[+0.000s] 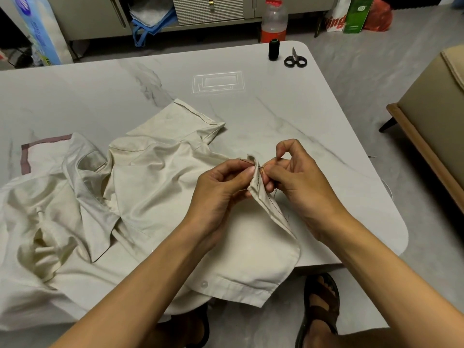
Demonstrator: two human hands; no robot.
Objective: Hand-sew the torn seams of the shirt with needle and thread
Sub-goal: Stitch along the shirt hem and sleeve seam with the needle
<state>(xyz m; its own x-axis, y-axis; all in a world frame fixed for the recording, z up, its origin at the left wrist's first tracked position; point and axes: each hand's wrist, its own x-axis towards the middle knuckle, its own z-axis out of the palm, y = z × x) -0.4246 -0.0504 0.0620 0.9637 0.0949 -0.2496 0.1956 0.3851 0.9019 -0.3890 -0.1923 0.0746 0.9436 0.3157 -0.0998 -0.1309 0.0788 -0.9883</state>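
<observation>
A cream shirt (pixel 140 187) lies crumpled over the left and middle of the marble table (pixel 288 109). My left hand (pixel 221 189) pinches a raised fold of the shirt's seam edge (pixel 258 182) between thumb and fingers. My right hand (pixel 298 179) is on the other side of that fold, with fingertips pinched at the fabric where dark thread (pixel 273 204) comes out. The thread runs down along the seam. The needle is too small to make out.
A black thread spool (pixel 274 50) and small black-handled scissors (pixel 295 59) stand at the table's far right corner. A plastic bottle (pixel 274 20) and bags are on the floor behind. A padded seat (pixel 437 114) is at the right. My sandalled foot (pixel 320 307) is below the table edge.
</observation>
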